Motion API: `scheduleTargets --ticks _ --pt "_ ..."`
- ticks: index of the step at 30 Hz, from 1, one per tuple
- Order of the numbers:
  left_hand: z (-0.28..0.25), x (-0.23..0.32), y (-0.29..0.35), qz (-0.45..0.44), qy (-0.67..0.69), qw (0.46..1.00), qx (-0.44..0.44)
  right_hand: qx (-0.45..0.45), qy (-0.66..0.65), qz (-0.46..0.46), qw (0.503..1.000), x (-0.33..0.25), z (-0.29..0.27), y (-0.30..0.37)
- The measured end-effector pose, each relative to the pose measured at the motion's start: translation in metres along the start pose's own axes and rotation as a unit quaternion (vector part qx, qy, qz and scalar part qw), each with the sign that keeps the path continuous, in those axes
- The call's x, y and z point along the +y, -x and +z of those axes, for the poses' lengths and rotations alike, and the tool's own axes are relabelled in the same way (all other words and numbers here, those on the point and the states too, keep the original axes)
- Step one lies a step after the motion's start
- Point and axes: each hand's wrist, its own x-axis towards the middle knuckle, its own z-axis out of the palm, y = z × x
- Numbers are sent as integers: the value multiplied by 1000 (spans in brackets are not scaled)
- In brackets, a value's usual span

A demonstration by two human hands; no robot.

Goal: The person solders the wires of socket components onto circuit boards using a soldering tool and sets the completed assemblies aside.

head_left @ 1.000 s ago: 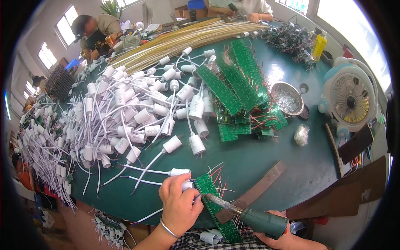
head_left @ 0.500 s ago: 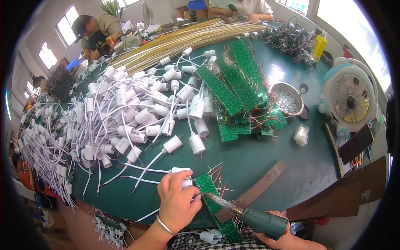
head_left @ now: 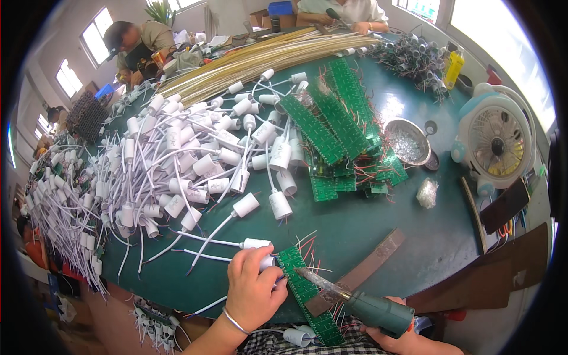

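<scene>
Soldering at the green circuit strip [head_left: 309, 294]

Your left hand [head_left: 253, 291] pinches a white socket [head_left: 265, 262] just left of the strip; your right hand [head_left: 395, 338] grips the soldering iron [head_left: 355, 299], tip on the strip, on the green surface [head_left: 367, 231].

Count, head view: two hands, left hand [head_left: 253, 289] and right hand [head_left: 395, 338]. One grey-green soldering iron [head_left: 361, 303]. One long green circuit-board strip [head_left: 309, 294] under the tip. One round metal bowl [head_left: 408, 141]. One small white desk fan [head_left: 496, 141]. One yellow bottle [head_left: 454, 68]. White cylindrical lamp sockets with white leads [head_left: 177, 171]: several dozen, too tangled to count exactly.
</scene>
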Motion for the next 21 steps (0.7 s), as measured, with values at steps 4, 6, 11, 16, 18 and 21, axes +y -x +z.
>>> scheduleTargets --ticks 4,6,11,16,18,21 --pt "-4 -1 3 -5 48 999 4 7 12 -7 1000 0 0 1" --pt "-1 -4 7 13 44 999 10 13 7 -7 1000 -2 -1 0" --pt "4 -4 12 26 37 998 34 15 16 -26 999 -1 -1 1" --pt "7 -4 7 42 36 997 54 11 40 -38 998 3 -2 5" --pt "8 -5 6 45 34 997 57 -6 33 -6 999 3 -3 6" --pt "9 -6 5 49 33 996 61 -10 -5 23 1000 0 -1 5"
